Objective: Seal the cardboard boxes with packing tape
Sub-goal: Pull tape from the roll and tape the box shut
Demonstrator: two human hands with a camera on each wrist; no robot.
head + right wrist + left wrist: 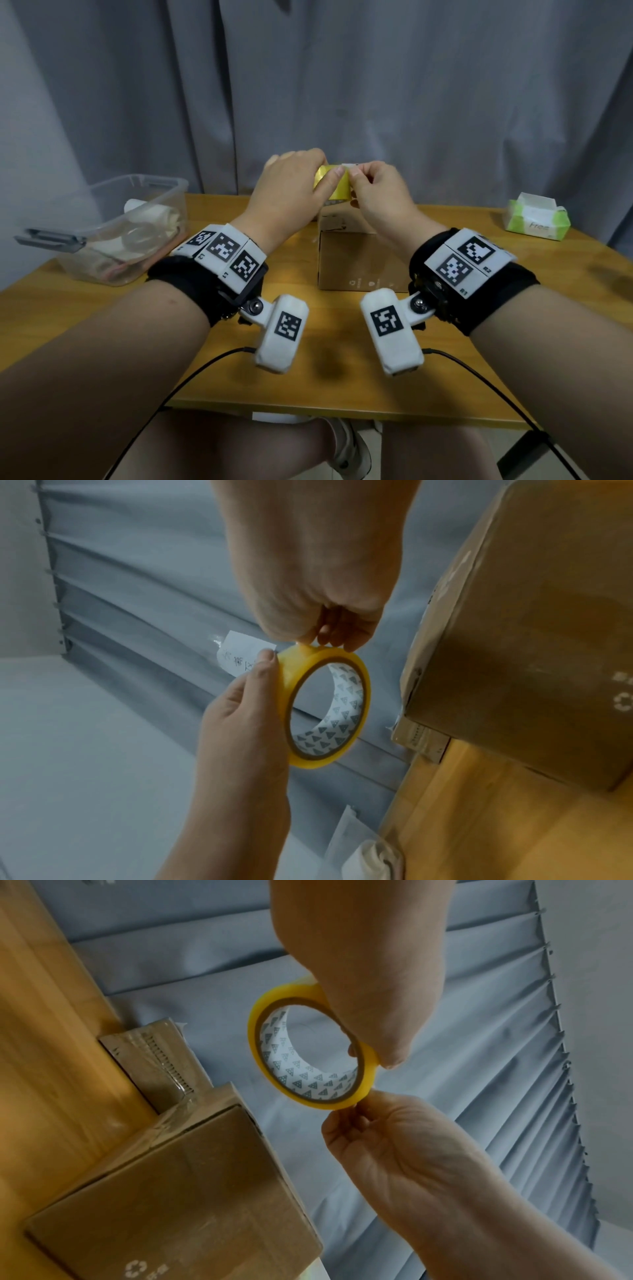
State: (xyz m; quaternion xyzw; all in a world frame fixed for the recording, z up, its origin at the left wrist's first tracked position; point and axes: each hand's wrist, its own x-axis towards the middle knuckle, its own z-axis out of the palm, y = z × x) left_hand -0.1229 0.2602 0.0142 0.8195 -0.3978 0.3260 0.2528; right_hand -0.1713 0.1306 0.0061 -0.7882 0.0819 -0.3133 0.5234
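Both forearms fill the lower half of the head view, wristbands on, reaching toward the frame's centre. Beyond them the wooden table [462, 359] spans the middle of the frame, and on it, at centre, sits the large cardboard box [356, 260] with its flaps down; I see no tape across its near face, so I judge it still unsealed. Behind it, partly hidden, stands a smaller box [150, 1053] whose top already carries a glossy strip, so that one looks done. At mid-left of the frame is a clear plastic tub [116, 233], lid off, holding pale cloth-like things I can't name. At the right edge lies a green tissue pack [536, 219], opened at the top.

Just above the big box, at the frame's centre, the left hand [291, 185] curls round the yellow tape roll [332, 183] and holds it steady. The right hand [376, 195] pinches a white paper tab [245, 653] at the roll's rim, apparently the tape's free end. So the job seems at its start for this box: the end found, no strip drawn out, nothing pressed down or cut yet.
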